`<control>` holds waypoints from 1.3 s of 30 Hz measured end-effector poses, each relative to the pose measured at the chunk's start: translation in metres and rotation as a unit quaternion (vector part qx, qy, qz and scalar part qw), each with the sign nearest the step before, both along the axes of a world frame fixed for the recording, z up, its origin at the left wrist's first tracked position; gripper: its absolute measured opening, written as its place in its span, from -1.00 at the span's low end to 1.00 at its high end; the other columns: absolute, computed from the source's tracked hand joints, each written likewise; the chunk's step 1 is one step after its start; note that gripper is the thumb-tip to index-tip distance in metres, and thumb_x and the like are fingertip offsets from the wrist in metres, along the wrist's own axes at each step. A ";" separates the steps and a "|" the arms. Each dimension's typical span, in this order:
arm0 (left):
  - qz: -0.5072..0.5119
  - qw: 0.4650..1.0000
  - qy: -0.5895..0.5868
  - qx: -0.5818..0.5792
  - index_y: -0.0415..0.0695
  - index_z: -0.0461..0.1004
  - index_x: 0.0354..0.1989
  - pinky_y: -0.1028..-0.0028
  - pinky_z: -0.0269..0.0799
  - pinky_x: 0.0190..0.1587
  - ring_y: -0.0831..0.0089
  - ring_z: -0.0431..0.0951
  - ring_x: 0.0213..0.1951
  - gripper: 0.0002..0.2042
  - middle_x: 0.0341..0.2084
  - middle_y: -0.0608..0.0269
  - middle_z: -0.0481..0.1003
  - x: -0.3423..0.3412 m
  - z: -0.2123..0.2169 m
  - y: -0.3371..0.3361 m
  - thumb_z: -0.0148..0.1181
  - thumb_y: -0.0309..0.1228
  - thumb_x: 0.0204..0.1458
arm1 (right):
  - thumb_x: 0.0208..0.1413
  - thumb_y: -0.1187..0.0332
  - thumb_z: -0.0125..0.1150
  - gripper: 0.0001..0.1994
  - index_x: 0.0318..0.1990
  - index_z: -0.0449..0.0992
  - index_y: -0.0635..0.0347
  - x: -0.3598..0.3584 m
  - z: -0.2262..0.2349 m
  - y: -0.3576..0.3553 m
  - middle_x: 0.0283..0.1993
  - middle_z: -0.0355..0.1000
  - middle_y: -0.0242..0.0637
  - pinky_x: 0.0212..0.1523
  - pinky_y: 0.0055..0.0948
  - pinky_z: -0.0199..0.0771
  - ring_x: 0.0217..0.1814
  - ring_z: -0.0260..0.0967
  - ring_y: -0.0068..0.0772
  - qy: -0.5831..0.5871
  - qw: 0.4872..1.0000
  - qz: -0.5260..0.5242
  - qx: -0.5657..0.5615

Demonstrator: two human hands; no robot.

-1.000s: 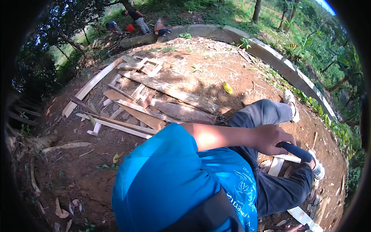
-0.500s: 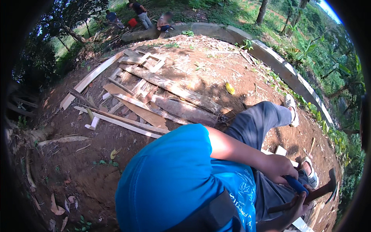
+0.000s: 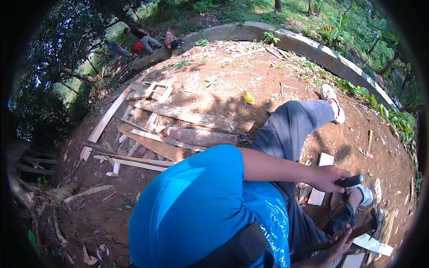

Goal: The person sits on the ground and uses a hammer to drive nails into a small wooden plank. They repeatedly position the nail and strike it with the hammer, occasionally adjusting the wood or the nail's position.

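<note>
My left hand (image 3: 327, 178) is closed around a tool with a rounded blue-black handle (image 3: 350, 181); the rest of that tool is hidden, so its kind does not show. Lower down, my right hand (image 3: 340, 246) holds a hammer (image 3: 360, 231) by its brown wooden handle, with the dark head in shadow beside my foot. The two hands are apart. Pale flat wood pieces lie on the ground around them: one board (image 3: 321, 178) left of my left hand, another strip (image 3: 373, 244) right of my right hand.
Old planks (image 3: 192, 117), long battens (image 3: 105, 126) and a small wooden frame (image 3: 157, 90) lie on the dirt ahead and left. A low concrete wall (image 3: 328, 49) curves along the far side. Several people (image 3: 144, 39) are near its left end. A yellow object (image 3: 248, 98) lies on the soil.
My hands have moved apart: the left with the blue-handled tool is higher, the right with the hammer is lower. The view has shifted, and more of the pale boards shows.
</note>
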State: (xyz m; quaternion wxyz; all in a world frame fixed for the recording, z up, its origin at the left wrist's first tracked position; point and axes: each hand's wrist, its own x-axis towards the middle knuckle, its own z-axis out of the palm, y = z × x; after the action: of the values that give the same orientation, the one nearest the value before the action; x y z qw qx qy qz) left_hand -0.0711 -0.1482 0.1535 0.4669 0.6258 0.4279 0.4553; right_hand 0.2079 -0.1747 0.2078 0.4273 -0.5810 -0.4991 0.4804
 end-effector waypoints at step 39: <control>0.163 0.970 -0.080 -0.164 -0.18 0.45 -0.40 0.29 0.40 -0.28 0.32 0.52 -0.41 -0.81 -0.54 0.18 0.49 0.009 -0.150 0.045 0.24 -0.31 -0.02 | 0.36 0.03 0.03 -0.77 -0.07 0.44 -0.09 0.073 -0.153 0.059 -0.36 0.40 -0.53 -0.60 -0.55 0.27 -0.57 0.26 -0.62 0.194 0.940 0.030 -0.280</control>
State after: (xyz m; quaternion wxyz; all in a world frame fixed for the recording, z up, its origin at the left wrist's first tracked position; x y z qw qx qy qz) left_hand -0.0621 -0.1031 0.0032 0.5155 0.4244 0.5541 0.4971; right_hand 0.2807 -0.1159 0.0546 0.3209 -0.5574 -0.2690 0.7169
